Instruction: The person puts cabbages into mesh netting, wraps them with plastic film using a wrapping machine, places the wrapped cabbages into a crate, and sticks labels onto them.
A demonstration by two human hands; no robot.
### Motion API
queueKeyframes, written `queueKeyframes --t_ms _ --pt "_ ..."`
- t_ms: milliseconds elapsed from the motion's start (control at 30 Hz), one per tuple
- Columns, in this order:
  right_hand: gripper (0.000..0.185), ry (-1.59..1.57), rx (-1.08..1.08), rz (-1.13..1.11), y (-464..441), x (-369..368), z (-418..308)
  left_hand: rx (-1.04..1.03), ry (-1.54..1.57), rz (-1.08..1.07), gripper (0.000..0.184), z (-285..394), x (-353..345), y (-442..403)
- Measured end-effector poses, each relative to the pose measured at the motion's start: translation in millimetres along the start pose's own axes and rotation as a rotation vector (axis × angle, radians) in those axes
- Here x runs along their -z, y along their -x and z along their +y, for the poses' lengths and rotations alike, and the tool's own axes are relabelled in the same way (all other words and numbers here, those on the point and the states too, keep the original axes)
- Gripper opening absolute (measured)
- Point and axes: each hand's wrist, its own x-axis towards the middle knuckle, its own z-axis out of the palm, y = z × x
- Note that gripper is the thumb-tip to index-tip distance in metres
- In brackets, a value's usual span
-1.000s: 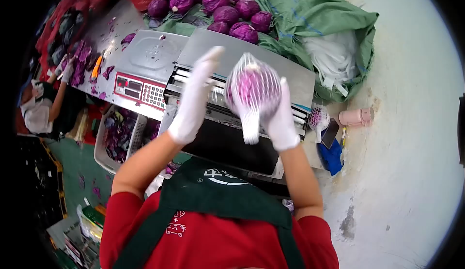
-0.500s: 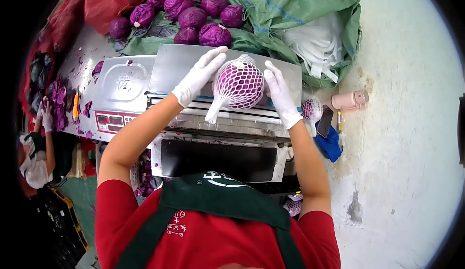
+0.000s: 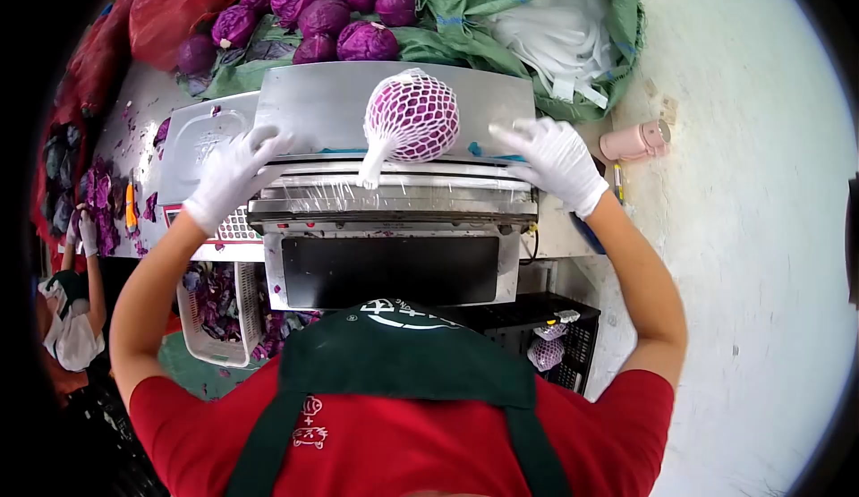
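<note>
A red cabbage in a white foam net sits on the metal top plate of a wrapping machine, the net's gathered tail pointing toward me. My left hand, in a white glove, is by the left end of the machine's front bars, fingers apart. Near the right end, my gloved right hand has its fingers slightly bent and spread. Neither hand touches the cabbage. Shiny clear film seems to lie over the bars; I cannot make out its edge.
Several bare red cabbages lie behind on green sacking. White foam nets fill a green sack at right. A pink bottle lies right. Below are a white basket and black crate. A co-worker's hands are far left.
My hands have let go of the netted cabbage, moving outward and toward me to either end of the bars. The cabbage now rests on the plate. The view has shifted slightly.
</note>
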Motion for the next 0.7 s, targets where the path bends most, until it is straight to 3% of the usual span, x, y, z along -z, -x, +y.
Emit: queueKeyframes --t_ms 33,100,133,200,233,300,333,367,400,433,467,500,567,633,667,700 --pt "0.066 0.039 0.055 -0.130 12.5 3.3 -1.4 -0.174 -0.148 0.077 0.065 -7.0 1.7 10.2" --pt "0.057 0.071 0.174 -0.229 27.0 -6.9 -3.3 -0.141 -0.156 -0.105 0.063 -1.6 -2.0 19.2" --pt "0.057 0.074 0.182 -0.220 27.4 -14.9 -4.3 -0.209 -0.173 -0.069 0.064 7.2 0.0 13.2" --pt "0.038 0.034 0.323 -0.186 22.6 -32.0 -10.4 -0.379 -0.103 0.041 0.061 27.3 0.8 -9.8" --pt "0.022 -0.046 0.313 -0.142 15.9 -38.9 -18.6 -0.412 -0.099 0.071 0.046 37.9 -2.7 -18.1" --pt "0.013 -0.188 0.165 -0.091 7.7 -47.8 -38.6 -0.377 -0.047 0.241 0.029 51.4 -25.8 -24.5" --pt "0.008 -0.470 -0.005 -0.064 4.5 -43.9 -46.6 -0.369 -0.053 0.244 0.029 51.5 -33.0 -22.8" --pt "0.006 -0.611 -0.121 0.024 11.4 -54.5 -48.2 -0.229 0.213 0.281 0.024 52.8 -39.7 -18.1" --pt "0.006 -0.976 -0.394 -0.172 12.7 -34.4 -53.0 -0.086 0.477 0.316 0.021 56.0 -42.6 -12.1" --pt "0.006 -1.327 -0.672 -0.377 12.0 -5.9 -57.4 0.376 0.924 -0.160 0.017 66.5 -16.4 2.9" --pt "0.009 -1.375 -0.695 -0.350 16.3 10.9 -59.3 0.482 1.119 -0.181 0.018 81.6 12.6 15.2" --pt "0.012 -1.437 -0.635 -0.262 23.5 18.6 -56.2 0.588 1.316 -0.204 0.019 94.0 34.9 24.9" --pt "0.010 -1.672 -0.644 -0.075 23.3 42.5 -46.8 0.475 1.573 0.115 0.019 96.2 51.1 38.9" --pt "0.009 -1.560 -0.446 0.278 6.8 62.4 -26.4 0.207 1.432 0.454 0.019 86.4 62.1 28.1" --pt "0.007 -1.648 -0.393 0.550 -10.2 58.7 -22.3 0.232 1.286 0.485 0.027 81.8 67.4 17.3" --pt "0.007 -1.337 -0.497 0.589 -27.3 62.2 -15.7 0.254 1.138 0.516 0.042 75.6 71.1 2.8"
